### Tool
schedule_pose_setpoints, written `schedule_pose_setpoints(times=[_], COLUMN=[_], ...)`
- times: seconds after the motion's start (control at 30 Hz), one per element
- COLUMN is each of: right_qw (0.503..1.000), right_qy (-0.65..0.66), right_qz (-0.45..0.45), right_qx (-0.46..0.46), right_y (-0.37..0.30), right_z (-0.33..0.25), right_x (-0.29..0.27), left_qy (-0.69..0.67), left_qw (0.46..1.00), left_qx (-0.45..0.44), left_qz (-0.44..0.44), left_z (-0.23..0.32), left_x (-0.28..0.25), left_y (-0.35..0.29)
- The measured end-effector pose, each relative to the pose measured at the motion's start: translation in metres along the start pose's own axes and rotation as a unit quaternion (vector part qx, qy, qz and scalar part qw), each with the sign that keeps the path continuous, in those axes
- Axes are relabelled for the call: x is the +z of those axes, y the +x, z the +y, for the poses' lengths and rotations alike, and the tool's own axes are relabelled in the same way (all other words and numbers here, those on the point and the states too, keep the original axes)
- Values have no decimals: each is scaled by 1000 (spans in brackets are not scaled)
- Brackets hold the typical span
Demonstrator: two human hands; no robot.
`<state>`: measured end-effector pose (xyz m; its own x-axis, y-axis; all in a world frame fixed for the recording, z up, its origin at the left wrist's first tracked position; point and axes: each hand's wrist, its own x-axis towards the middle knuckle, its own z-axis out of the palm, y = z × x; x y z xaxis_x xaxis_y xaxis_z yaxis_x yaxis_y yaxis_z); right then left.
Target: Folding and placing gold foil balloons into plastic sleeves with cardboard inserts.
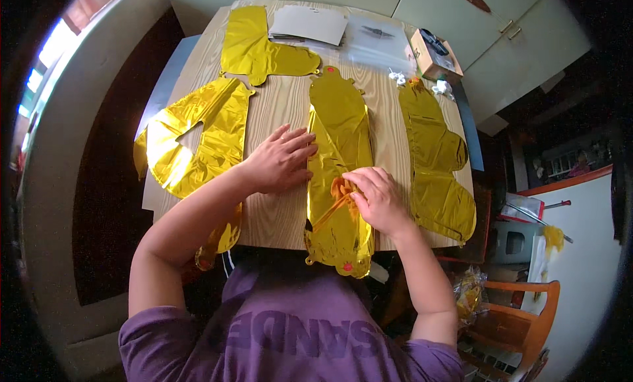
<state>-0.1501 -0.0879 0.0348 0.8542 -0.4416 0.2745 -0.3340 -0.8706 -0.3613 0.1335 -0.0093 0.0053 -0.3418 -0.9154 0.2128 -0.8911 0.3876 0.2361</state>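
Note:
A flat gold foil balloon (336,125), long and rounded at both ends, lies lengthwise in front of me on the table. My left hand (283,159) rests open, palm down, on the wood, its fingertips at the balloon's left edge. On the balloon's lower half, my right hand (376,196) has its thumb and fingers curled in a pinch. An orange, crumpled-looking patch (339,189) shows at those fingertips; whether it is a separate piece or a reflection in the foil, I cannot tell. Small red marks sit near both balloon ends.
More flat gold foil balloons lie around: an L-shaped one (254,49) at the back, one with a cut-out (221,141) at left, a wavy-edged one (435,151) at right. White sheets (308,23), clear plastic (379,42) and a small box (440,64) stand on the wooden table (277,220).

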Motion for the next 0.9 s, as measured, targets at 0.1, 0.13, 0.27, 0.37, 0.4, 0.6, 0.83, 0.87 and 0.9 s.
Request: schedule_pose_setpoints(times=[0.1, 0.13, 0.27, 0.37, 0.4, 0.6, 0.83, 0.87, 0.9], right_qw=[1000, 1000, 996, 997, 996, 997, 999, 1000, 999], right_qy=[-1, -13, -50, -1, 22, -30, 16, -4, -24], right_qz=[-14, -3, 38, 6, -15, -57, -29, -24, -19], right_qx=[10, 4, -57, -80, -80, -38, -10, -16, -20], right_y=[0, -1, 3, 6, 5, -22, -18, -13, -7], right_z=[0, -1, -30, -64, -74, -101, -99, -95, -90], right_x=[1, 1, 2, 8, 10, 32, 32, 33, 35], left_qy=[11, 11, 3, 25, 25, 26, 15, 23, 31], left_qw=[1000, 999, 999, 998, 998, 998, 996, 996, 996], left_qx=[-24, -30, -44, -36, -38, -41, -82, -79, -74], left_qz=[-4, -3, 8, 50, 50, 47, 26, 28, 30], left_z=[4, 7, 10, 10, 11, 7, -19, -21, -22], left_x=[3, 2, 7, 11, 11, 12, 7, 7, 8], left_y=[2, 2, 1, -1, 0, 2, 22, 24, 26])
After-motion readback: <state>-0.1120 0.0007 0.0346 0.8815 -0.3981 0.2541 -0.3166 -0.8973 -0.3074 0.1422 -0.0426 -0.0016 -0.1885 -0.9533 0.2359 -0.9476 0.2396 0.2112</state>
